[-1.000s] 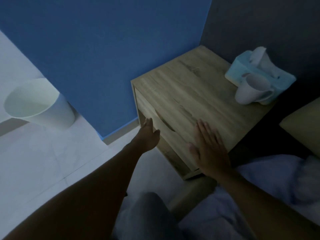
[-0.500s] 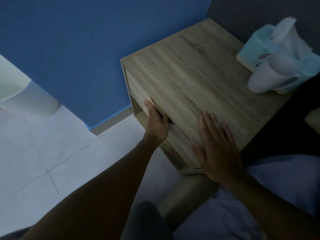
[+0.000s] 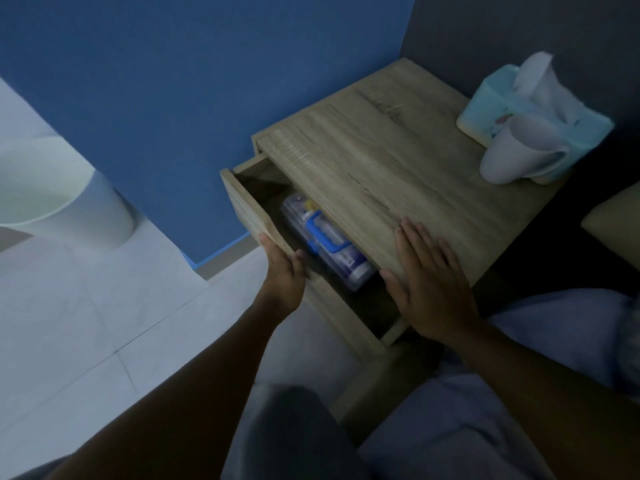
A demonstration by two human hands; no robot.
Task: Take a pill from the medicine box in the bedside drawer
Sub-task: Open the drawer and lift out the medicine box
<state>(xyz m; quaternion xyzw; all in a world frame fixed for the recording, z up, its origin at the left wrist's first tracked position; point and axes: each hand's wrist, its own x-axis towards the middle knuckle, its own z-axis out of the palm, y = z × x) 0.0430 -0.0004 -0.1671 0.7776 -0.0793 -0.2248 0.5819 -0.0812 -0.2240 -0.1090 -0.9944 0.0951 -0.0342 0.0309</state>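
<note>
Wood-grain drawer part open, medicine box showing inside.

The left hand (image 3: 282, 271) grips the drawer (image 3: 249, 216) front at its top edge; the right hand (image 3: 429, 289) lies flat and released on the nightstand (image 3: 398, 161) top. The medicine box (image 3: 325, 242), clear with a blue handle, lies in the drawer between the hands, long axis parallel to the drawer front, half under the top. Left hand judged nearer.

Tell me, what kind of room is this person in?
Most likely a bedroom, dimly lit. A small wooden bedside table with a part-open drawer stands in the corner by blue walls, a tissue box and white mug sit on top, and pale bedding lies beside it.
</note>
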